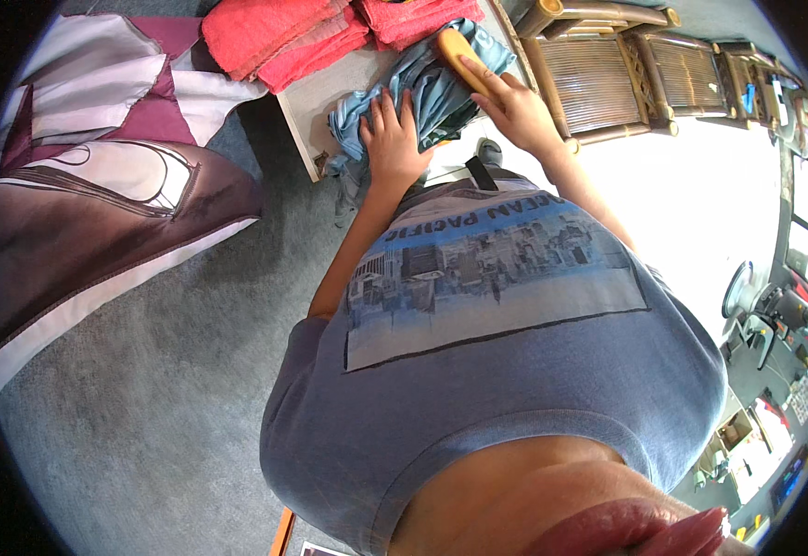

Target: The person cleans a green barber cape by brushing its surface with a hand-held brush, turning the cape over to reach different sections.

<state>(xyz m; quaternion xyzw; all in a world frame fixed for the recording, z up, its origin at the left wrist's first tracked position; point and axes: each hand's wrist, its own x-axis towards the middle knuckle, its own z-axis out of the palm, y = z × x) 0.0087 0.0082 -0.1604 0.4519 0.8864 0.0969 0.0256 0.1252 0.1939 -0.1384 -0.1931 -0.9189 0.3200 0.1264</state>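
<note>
A crumpled, pleated blue-grey cloth (438,76) lies on a pale table (320,90) before me, with part of it hanging over the near edge. My left hand (397,139) rests flat on its left side, fingers spread and pressing down. In my right hand (515,111) is a smooth, oblong, yellow-brown brush-like tool (458,57), set against the cloth's upper right side. The tool's underside is hidden, so bristles cannot be made out.
Folded red towels (278,35) are stacked behind the cloth. A brown, white and maroon fabric (119,187) spreads at left. Bamboo chairs (591,83) stand along the right, and an electric fan (779,306) farther back. My shoe (489,151) shows below the table edge.
</note>
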